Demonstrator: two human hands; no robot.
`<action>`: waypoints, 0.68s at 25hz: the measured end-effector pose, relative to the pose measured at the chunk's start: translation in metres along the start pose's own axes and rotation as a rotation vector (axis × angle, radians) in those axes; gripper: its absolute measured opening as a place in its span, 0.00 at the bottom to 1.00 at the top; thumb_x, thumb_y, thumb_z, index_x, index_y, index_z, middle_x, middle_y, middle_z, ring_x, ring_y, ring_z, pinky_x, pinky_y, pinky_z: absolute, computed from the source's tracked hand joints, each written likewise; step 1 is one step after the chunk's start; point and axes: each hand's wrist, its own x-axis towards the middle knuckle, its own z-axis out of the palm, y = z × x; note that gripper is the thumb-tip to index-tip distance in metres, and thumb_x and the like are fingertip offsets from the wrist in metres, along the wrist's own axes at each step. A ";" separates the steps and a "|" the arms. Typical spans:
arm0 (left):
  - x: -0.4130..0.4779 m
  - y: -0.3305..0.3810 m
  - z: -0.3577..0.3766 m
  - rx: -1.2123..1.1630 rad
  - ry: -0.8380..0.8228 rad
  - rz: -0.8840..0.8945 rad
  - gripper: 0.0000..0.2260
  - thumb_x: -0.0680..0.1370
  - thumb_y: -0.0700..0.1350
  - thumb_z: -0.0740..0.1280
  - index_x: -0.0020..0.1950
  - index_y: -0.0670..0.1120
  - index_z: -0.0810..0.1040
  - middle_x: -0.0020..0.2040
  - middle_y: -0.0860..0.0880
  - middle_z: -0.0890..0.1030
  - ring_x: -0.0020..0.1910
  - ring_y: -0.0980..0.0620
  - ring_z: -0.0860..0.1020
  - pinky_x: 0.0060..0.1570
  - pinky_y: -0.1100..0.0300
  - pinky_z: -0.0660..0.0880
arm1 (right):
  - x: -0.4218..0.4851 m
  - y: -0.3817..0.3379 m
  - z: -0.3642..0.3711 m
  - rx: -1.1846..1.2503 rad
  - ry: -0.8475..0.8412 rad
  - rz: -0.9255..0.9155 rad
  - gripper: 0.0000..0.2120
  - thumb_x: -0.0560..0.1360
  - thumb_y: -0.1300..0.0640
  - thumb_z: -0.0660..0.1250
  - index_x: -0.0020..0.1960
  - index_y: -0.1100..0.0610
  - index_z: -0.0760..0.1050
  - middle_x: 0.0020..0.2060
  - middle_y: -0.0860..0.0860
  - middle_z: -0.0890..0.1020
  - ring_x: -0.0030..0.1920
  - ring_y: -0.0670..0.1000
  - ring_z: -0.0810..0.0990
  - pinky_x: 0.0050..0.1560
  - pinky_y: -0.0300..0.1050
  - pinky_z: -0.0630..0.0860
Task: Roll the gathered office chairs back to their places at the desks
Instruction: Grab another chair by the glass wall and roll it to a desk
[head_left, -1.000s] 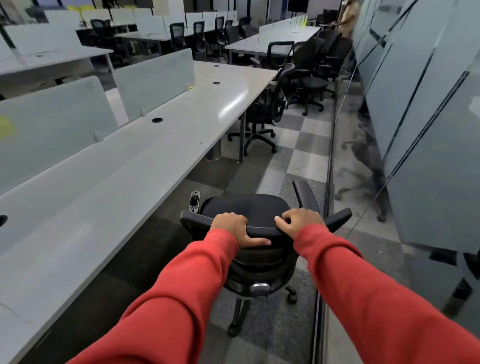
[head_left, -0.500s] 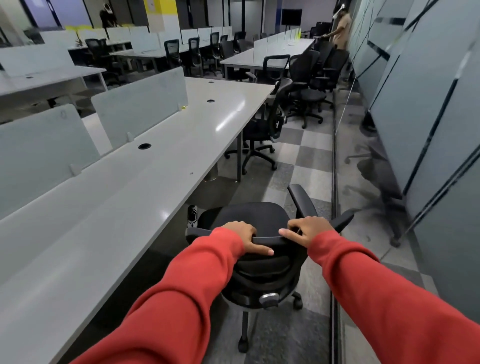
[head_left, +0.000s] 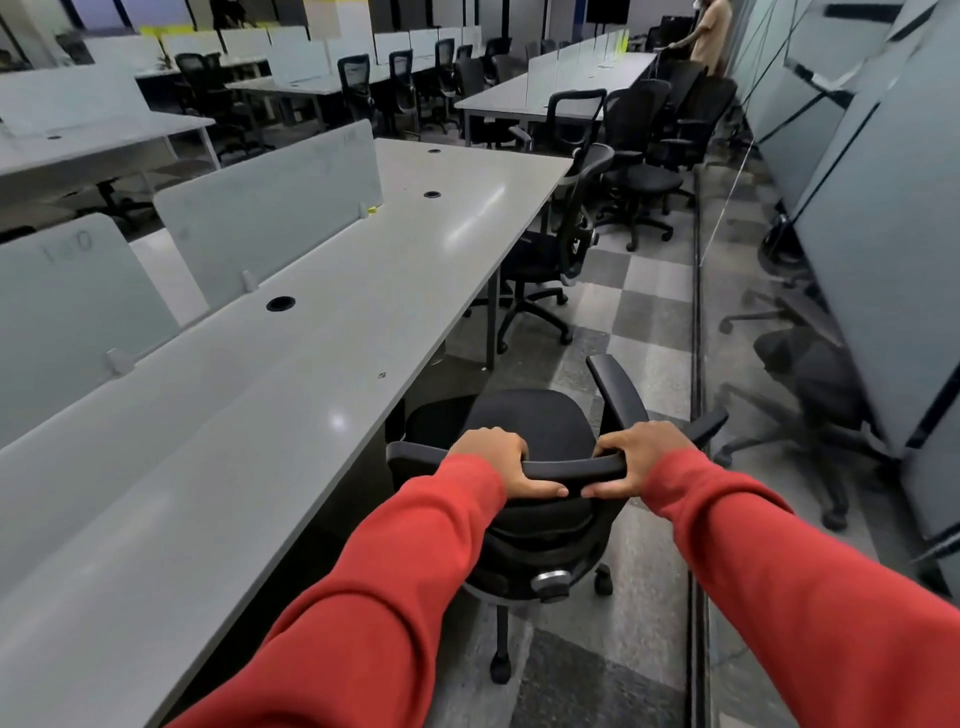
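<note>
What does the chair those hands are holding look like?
The chair is black, with a padded seat, plastic-looking armrests, a silvery knob underneath and small wheels. It stands upright on checkered floor beside the grey desk, seat facing away. The left hand and right hand grip the top of its back.

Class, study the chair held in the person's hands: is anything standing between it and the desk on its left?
Nothing visible does. The left hand and right hand grip the chair by its backrest; its seat sits at the desk edge. A second chair stands farther ahead, apart from it.
</note>
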 end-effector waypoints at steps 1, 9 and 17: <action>0.009 -0.001 -0.003 0.002 0.001 -0.009 0.36 0.61 0.80 0.59 0.48 0.52 0.82 0.42 0.52 0.82 0.45 0.48 0.80 0.46 0.55 0.76 | 0.010 0.005 -0.002 -0.003 -0.004 -0.001 0.41 0.53 0.14 0.53 0.49 0.42 0.79 0.33 0.45 0.81 0.39 0.46 0.81 0.46 0.43 0.77; 0.100 0.001 -0.019 -0.045 0.015 -0.152 0.37 0.60 0.81 0.58 0.51 0.55 0.81 0.42 0.54 0.81 0.45 0.50 0.79 0.47 0.55 0.75 | 0.108 0.071 -0.010 -0.026 -0.013 -0.137 0.41 0.52 0.16 0.54 0.51 0.42 0.79 0.36 0.46 0.82 0.41 0.48 0.81 0.42 0.41 0.72; 0.195 0.034 -0.043 -0.040 0.036 -0.323 0.34 0.63 0.80 0.59 0.52 0.55 0.81 0.42 0.53 0.81 0.45 0.49 0.79 0.47 0.56 0.75 | 0.208 0.153 -0.020 -0.074 -0.141 -0.276 0.38 0.54 0.17 0.60 0.53 0.41 0.77 0.41 0.43 0.83 0.45 0.49 0.82 0.49 0.45 0.75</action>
